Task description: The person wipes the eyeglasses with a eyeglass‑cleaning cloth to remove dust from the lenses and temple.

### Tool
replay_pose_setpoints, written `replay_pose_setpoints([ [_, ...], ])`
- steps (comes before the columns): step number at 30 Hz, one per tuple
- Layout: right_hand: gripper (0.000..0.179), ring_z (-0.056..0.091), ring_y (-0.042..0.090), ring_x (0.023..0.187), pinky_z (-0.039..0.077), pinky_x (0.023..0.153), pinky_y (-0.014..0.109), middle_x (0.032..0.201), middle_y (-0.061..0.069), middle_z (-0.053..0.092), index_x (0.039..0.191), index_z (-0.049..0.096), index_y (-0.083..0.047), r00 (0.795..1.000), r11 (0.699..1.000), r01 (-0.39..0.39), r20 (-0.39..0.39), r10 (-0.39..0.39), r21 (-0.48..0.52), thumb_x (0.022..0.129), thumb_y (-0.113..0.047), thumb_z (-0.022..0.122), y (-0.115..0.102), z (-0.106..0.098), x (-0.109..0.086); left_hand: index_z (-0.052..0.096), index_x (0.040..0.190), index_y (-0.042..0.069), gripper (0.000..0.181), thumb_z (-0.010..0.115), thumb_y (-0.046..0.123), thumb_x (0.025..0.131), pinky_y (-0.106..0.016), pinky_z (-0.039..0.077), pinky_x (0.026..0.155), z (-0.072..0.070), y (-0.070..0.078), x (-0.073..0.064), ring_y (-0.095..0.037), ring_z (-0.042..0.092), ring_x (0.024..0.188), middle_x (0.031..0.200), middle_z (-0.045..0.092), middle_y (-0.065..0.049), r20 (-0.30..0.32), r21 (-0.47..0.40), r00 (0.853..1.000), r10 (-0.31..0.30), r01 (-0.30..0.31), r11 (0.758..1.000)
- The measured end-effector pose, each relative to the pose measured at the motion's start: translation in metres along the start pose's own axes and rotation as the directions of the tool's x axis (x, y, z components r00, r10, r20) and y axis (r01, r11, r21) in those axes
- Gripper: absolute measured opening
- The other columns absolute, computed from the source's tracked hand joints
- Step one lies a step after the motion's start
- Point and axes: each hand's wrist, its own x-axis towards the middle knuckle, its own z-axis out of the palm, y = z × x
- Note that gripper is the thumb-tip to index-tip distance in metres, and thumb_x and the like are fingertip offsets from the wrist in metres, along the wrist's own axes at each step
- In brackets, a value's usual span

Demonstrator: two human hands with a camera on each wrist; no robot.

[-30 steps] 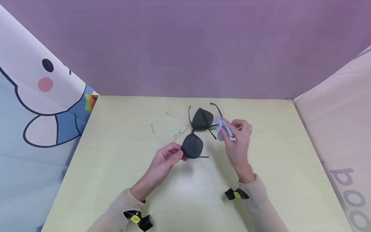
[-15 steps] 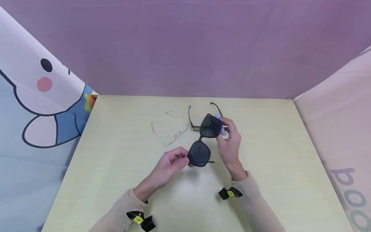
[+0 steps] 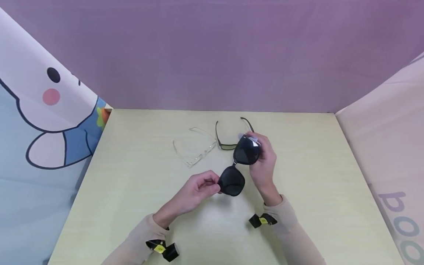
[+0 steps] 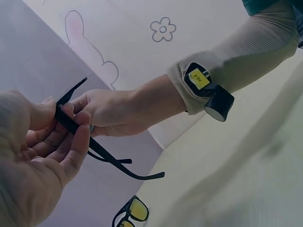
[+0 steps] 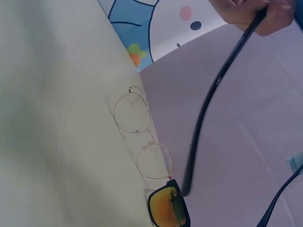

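Black sunglasses [image 3: 232,181] with dark lenses are held above the table, lens fronts facing up in the head view. My left hand [image 3: 198,193] pinches their lower left end, near a hinge. At the other lens my right hand [image 3: 265,165] holds a light blue cloth [image 3: 253,139], with its fingers partly hidden behind that lens. In the left wrist view the unfolded temples [image 4: 118,164] stick out past the left hand's fingers [image 4: 78,146]. One temple [image 5: 208,104] crosses the right wrist view; only a bit of the cloth [image 5: 294,163] shows there.
Thin gold-rimmed glasses [image 3: 200,157] lie unfolded on the pale table [image 3: 142,147]. Beside them, black-framed glasses [image 3: 228,147] with yellowish lenses lie behind the right hand. A purple panel [image 3: 212,55] stands at the back, with printed cloth walls at both sides.
The right hand has moved left and down with the cloth, onto the far lens. The left hand has shifted slightly right and down with the sunglasses, whose lenses have tilted.
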Motion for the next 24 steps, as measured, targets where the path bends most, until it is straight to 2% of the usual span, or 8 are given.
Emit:
replay_pose_setpoints([
  [5, 0.033, 0.063, 0.018, 0.115, 0.054, 0.103, 0.027, 0.119, 0.024, 0.063, 0.115, 0.066, 0.012, 0.999, 0.998, -0.05, -0.019, 0.05, -0.028, 0.086, 0.025, 0.061, 0.004, 0.0, -0.007, 0.061, 0.101, -0.005, 0.005, 0.059, 0.0, 0.102, -0.022, 0.05, 0.077, 0.001, 0.002, 0.0, -0.011, 0.062, 0.088, 0.096, 0.067, -0.024, 0.001, 0.027, 1.0, 0.02, -0.02, 0.999],
  [9, 0.028, 0.063, 0.018, 0.117, 0.054, 0.102, 0.023, 0.119, 0.023, 0.064, 0.111, 0.071, 0.01, 0.996, 0.993, -0.081, 0.016, 0.082, -0.081, 0.085, 0.022, 0.068, 0.013, -0.002, -0.019, 0.062, 0.102, -0.005, 0.006, 0.06, 0.0, 0.102, -0.022, 0.05, 0.076, 0.001, 0.001, -0.001, -0.01, 0.061, 0.088, 0.098, 0.067, -0.021, -0.013, 0.024, 1.0, 0.002, -0.002, 1.0],
  [13, 0.028, 0.065, 0.023, 0.112, 0.052, 0.103, 0.021, 0.115, 0.022, 0.067, 0.111, 0.071, 0.009, 0.998, 0.99, -0.058, 0.028, 0.062, -0.127, 0.085, 0.02, 0.07, 0.017, -0.004, -0.023, 0.062, 0.102, -0.006, 0.006, 0.06, 0.0, 0.101, -0.021, 0.052, 0.079, 0.002, -0.001, -0.002, -0.011, 0.063, 0.09, 0.098, 0.068, -0.021, -0.007, 0.016, 1.0, -0.022, 0.022, 1.0],
  [17, 0.025, 0.066, 0.033, 0.109, 0.053, 0.103, 0.026, 0.114, 0.023, 0.068, 0.108, 0.07, 0.01, 1.0, 0.992, 0.02, 0.005, -0.02, -0.128, 0.086, 0.022, 0.065, 0.012, -0.006, -0.014, 0.061, 0.101, -0.007, 0.006, 0.06, -0.001, 0.101, -0.021, 0.053, 0.08, 0.003, -0.001, -0.002, -0.011, 0.065, 0.09, 0.098, 0.068, -0.022, 0.006, 0.029, 0.999, -0.045, 0.045, 0.999],
  [20, 0.024, 0.065, 0.035, 0.108, 0.053, 0.103, 0.029, 0.113, 0.023, 0.068, 0.107, 0.069, 0.01, 0.998, 0.99, 0.068, -0.002, -0.069, -0.12, 0.087, 0.022, 0.064, 0.008, -0.007, -0.008, 0.061, 0.101, -0.007, 0.006, 0.061, -0.001, 0.1, -0.021, 0.054, 0.079, 0.003, 0.0, -0.001, -0.011, 0.064, 0.091, 0.099, 0.068, -0.02, 0.009, 0.042, 0.999, -0.036, 0.035, 0.998],
  [24, 0.027, 0.066, 0.031, 0.107, 0.052, 0.103, 0.025, 0.112, 0.023, 0.068, 0.109, 0.069, 0.009, 0.999, 0.987, 0.035, 0.023, -0.032, -0.159, 0.085, 0.021, 0.068, 0.012, -0.008, -0.015, 0.061, 0.102, -0.007, 0.006, 0.061, -0.002, 0.1, -0.02, 0.054, 0.08, 0.004, 0.002, -0.001, -0.013, 0.064, 0.092, 0.101, 0.067, -0.018, 0.002, 0.031, 1.0, -0.009, 0.009, 0.999],
])
